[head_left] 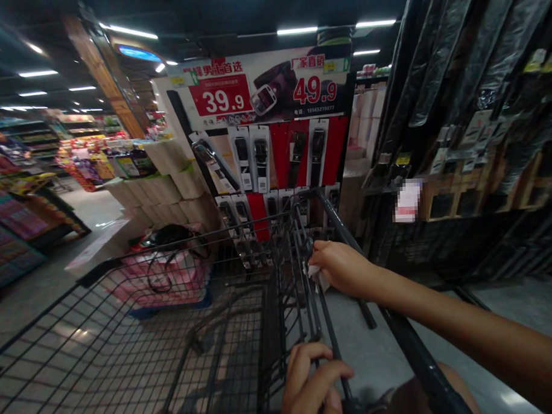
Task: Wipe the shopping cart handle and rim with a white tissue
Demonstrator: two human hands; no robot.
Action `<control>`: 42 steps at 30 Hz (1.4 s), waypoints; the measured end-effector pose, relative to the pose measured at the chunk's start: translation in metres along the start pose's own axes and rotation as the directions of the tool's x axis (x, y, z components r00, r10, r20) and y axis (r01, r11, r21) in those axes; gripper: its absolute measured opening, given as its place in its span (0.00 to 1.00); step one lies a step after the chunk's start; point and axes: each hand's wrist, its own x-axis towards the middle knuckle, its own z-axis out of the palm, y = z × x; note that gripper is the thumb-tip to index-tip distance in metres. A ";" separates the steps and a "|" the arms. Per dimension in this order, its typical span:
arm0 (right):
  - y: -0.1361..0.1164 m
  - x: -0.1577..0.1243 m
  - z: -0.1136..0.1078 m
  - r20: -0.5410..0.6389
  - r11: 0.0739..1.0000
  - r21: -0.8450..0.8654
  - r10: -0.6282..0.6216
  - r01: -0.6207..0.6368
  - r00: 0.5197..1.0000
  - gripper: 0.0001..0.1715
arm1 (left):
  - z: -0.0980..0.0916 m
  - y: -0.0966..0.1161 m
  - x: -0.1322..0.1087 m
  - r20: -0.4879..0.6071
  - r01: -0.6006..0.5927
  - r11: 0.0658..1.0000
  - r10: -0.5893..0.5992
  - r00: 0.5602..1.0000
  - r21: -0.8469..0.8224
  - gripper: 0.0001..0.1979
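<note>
A dark wire shopping cart (103, 334) fills the lower left and middle; its thick handle (412, 347) slants down to the right. My right hand (339, 265) reaches in from the right, closed around a crumpled white wipe (315, 273) pressed against a thin rail at the cart's back end. Lower down, at the bottom edge of the picture, my left hand (313, 381) has its fingers bent over the same thin rails, gripping them. Part of the left hand is cut off by the frame. No goods show inside the cart basket.
A belt display rack (281, 155) with a price sign (263, 89) stands ahead. Dark hanging goods (472, 133) line the right. Pink packs (165, 274) with a black bag (172, 238) sit on a blue pallet (171, 307) beyond the cart. Stacked pale rolls (162, 193) stand behind.
</note>
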 end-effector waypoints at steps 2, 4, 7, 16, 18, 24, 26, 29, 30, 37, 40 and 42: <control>-0.004 -0.004 0.000 0.018 1.000 -0.004 -0.016 0.016 1.000 0.16 | -0.002 -0.001 -0.002 0.031 0.048 0.999 -0.048 0.998 -0.008 0.17; -0.010 -0.012 -0.002 0.042 0.999 -0.017 -0.041 0.042 0.998 0.15 | -0.002 0.000 -0.004 0.053 0.065 0.998 -0.064 0.997 -0.021 0.17; -0.019 -0.027 -0.006 0.078 0.994 -0.026 -0.104 0.106 0.992 0.14 | -0.002 0.004 -0.003 0.046 0.076 0.997 -0.074 0.996 -0.032 0.16; -0.027 -0.055 -0.002 0.055 0.951 -0.075 -0.298 0.302 0.953 0.08 | -0.005 0.021 0.014 -0.074 0.013 0.997 -0.019 0.997 -0.075 0.17; -0.023 -0.050 -0.002 0.046 0.943 -0.131 -0.301 0.304 0.953 0.09 | -0.004 0.021 0.013 -0.077 0.013 0.998 -0.018 0.997 -0.065 0.17; -0.007 -0.021 -0.001 -0.042 0.919 -0.279 -0.302 0.279 0.952 0.09 | -0.004 0.020 0.010 -0.090 0.013 0.999 -0.017 0.996 -0.050 0.16; -0.004 -0.012 0.000 -0.056 0.914 -0.315 -0.288 0.257 0.956 0.09 | -0.005 0.019 0.009 -0.070 0.019 0.998 -0.023 0.997 -0.055 0.15; -0.001 -0.005 0.001 -0.041 0.933 -0.308 -0.207 0.184 0.978 0.08 | -0.006 0.016 0.006 -0.027 0.027 0.998 -0.029 0.999 -0.057 0.15; -0.001 -0.004 0.001 -0.035 0.943 -0.292 -0.175 0.157 0.984 0.08 | -0.007 0.016 0.005 -0.021 0.030 0.998 -0.032 0.999 -0.055 0.15; -0.014 -0.020 0.005 -0.005 0.968 -0.189 -0.170 0.166 0.985 0.09 | -0.010 0.011 0.003 0.032 0.016 0.996 -0.013 0.999 -0.086 0.12; -0.020 -0.035 0.005 0.004 0.970 -0.116 -0.213 0.212 0.977 0.10 | -0.016 0.015 0.007 0.053 0.027 0.995 -0.021 0.998 -0.099 0.12; -0.023 -0.045 0.003 0.024 0.972 -0.031 -0.232 0.232 0.972 0.10 | -0.022 0.020 0.012 0.014 0.054 0.993 -0.053 0.998 -0.103 0.11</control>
